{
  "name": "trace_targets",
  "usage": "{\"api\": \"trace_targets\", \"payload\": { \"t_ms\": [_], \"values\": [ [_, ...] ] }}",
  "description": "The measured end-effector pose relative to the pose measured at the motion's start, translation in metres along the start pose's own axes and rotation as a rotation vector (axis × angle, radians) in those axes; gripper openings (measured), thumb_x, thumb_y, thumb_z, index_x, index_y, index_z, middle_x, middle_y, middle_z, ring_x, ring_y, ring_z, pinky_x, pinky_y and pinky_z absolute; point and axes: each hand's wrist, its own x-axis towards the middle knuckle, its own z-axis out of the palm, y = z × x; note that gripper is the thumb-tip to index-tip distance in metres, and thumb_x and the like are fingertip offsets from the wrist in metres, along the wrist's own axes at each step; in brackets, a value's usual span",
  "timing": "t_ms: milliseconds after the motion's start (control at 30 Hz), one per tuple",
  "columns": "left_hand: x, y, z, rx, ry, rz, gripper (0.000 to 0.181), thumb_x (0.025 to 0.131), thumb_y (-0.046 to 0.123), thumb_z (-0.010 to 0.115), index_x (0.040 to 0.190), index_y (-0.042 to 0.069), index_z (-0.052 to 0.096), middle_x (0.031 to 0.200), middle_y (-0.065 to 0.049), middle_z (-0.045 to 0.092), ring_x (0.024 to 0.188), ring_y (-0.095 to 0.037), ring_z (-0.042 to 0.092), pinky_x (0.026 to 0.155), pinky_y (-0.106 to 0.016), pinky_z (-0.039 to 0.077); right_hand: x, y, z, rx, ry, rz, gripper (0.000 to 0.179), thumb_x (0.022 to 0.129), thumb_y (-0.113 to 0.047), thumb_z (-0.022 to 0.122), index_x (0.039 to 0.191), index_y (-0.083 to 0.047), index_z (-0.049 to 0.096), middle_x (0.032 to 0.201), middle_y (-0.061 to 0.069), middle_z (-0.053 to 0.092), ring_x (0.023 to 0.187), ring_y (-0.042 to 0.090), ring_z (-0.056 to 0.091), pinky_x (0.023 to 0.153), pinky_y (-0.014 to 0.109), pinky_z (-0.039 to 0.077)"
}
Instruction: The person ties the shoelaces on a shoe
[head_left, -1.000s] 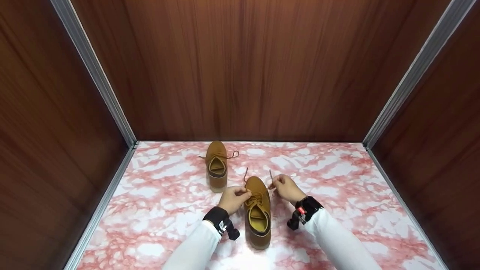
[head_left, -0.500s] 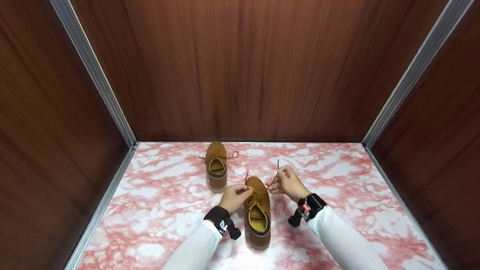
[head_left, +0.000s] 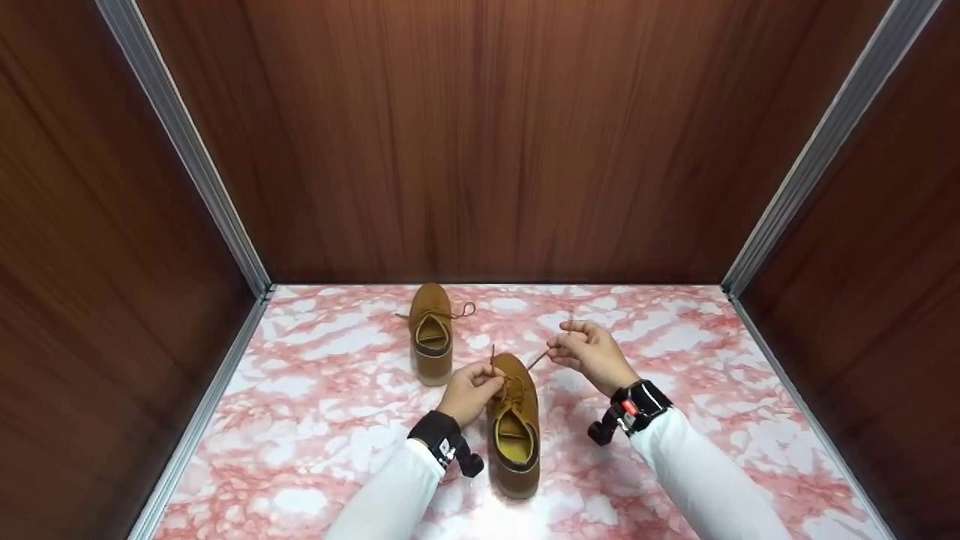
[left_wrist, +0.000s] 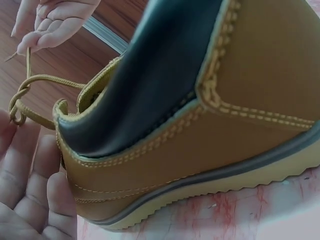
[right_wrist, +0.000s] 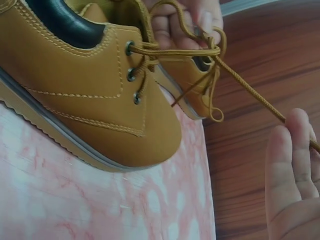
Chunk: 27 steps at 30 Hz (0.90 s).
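"What sits nearest the person?"

"The near shoe point(head_left: 529, 409), upright on the marbled tabletop point(head_left: 300, 450), heel at six o'clock, toe at twelve. I'd guess it faces that way so its eyelets lie within easy reach of both hands."

"And the left hand point(head_left: 470, 390)?"

"At ten o'clock from that shoe's middle, with a narrow grip: thumb and fingertips pinch the brown lace point(right_wrist: 250, 91) at a looped crossing above the eyelets. One loose end stands up towards twelve. Probably the pinch stops the loop from slipping."

"Slipping under what?"

"Tension from the right hand point(head_left: 592, 354), between one and two o'clock and a little farther off. It holds the other length of the same lace in its fingers. The strand between the hands runs straight, so it looks taut, likely held out sideways to clear the toe. The tip beyond those fingers is blurred."

"Anything behind?"

"The far shoe point(head_left: 435, 365), towards eleven, well apart from the near one, upright and also toe to twelve. Set back there, it presumably leaves room for the left arm. Past it, at twelve, rises the wood-grain wall point(head_left: 480, 150)."
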Motion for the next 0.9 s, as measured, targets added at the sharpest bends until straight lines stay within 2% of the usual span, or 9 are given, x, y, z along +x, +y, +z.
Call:
{"api": "trace_targets", "payload": {
  "t_ms": [133,300,500,667,767,900],
  "values": [
    [0.001,0.000,0.001,-0.047,-0.003,-0.017,0.018,0.097,0.006,0.068,0.107,-0.009,0.067,0.098,-0.026,0.076,0.076,-0.009,0.067,0.071,-0.030,0.059,-0.001,0.001,-0.003,-0.029,-0.023,-0.027,0.039,0.097,0.008,0.063,0.133,0.011,0.049,0.101,0.006,0.078,0.096,0.015,0.077,0.092,0.030,0.062],
    [0.002,0.001,0.002,-0.054,-0.004,-0.020,0.017,0.097,0.006,0.068,0.106,-0.008,0.068,0.099,-0.027,0.076,0.075,-0.009,0.065,0.070,-0.030,0.058,-0.003,0.002,-0.002,-0.044,0.004,-0.028,0.037,0.099,0.004,0.065,0.133,0.015,0.056,0.108,0.009,0.080,0.100,0.018,0.078,0.095,0.034,0.061],
    [0.004,0.001,0.002,-0.040,-0.003,-0.026,0.015,0.096,0.005,0.068,0.105,-0.007,0.069,0.097,-0.025,0.076,0.075,-0.010,0.065,0.068,-0.028,0.056,-0.002,0.006,-0.001,-0.063,0.033,-0.017,0.032,0.100,-0.003,0.067,0.127,0.013,0.062,0.099,0.008,0.081,0.090,0.015,0.079,0.087,0.031,0.063],
    [0.005,0.003,0.001,-0.027,-0.011,-0.026,0.014,0.095,0.004,0.067,0.104,-0.006,0.069,0.096,-0.017,0.077,0.076,-0.010,0.065,0.069,-0.027,0.056,-0.001,0.011,0.003,-0.071,0.052,-0.016,0.013,0.101,-0.007,0.066,0.107,0.003,0.071,0.086,0.004,0.078,0.074,0.010,0.075,0.075,0.026,0.064],
    [0.007,0.005,0.000,-0.040,-0.031,-0.020,0.014,0.095,0.005,0.065,0.103,-0.007,0.068,0.101,-0.017,0.077,0.079,-0.010,0.066,0.073,-0.031,0.059,-0.001,0.013,0.006,-0.058,0.046,-0.009,0.014,0.106,-0.012,0.059,0.098,-0.003,0.065,0.084,0.003,0.076,0.065,0.007,0.068,0.067,0.024,0.062],
    [0.008,0.009,-0.003,-0.066,-0.070,-0.015,0.010,0.098,0.007,0.063,0.098,-0.003,0.065,0.111,-0.020,0.077,0.085,-0.008,0.069,0.084,-0.045,0.061,-0.003,0.014,0.011,-0.049,-0.015,0.021,0.022,0.114,-0.025,0.041,0.100,-0.010,0.049,0.093,0.005,0.080,0.064,0.009,0.069,0.064,0.027,0.061]
  ]
}}
